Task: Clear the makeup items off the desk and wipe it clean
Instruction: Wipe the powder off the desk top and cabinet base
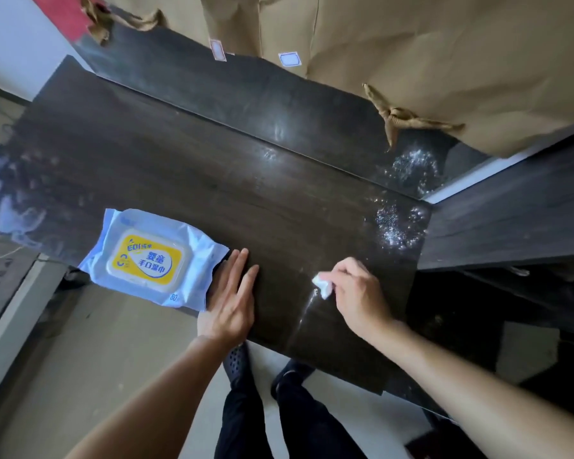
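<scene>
I brace the desk [212, 180] with left hand [231, 303] flat, grip spread, just right of the wipe pack [150, 256]; farther right, the right hand [358, 293] pinches a wadded wipe [322, 284] in its grip for scrubbing.

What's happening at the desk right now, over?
Left hand flat on desk, beside wipes pack. Right hand pinches white wipe near front edge. White specks far right, not yet wiped.

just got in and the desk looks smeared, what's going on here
A person is wiping the dark desk. The right hand pinches a small white wipe against it near the front edge, beside a wet streak. The left hand lies flat next to the pack of wipes. White specks lie at the far right corner.
</scene>
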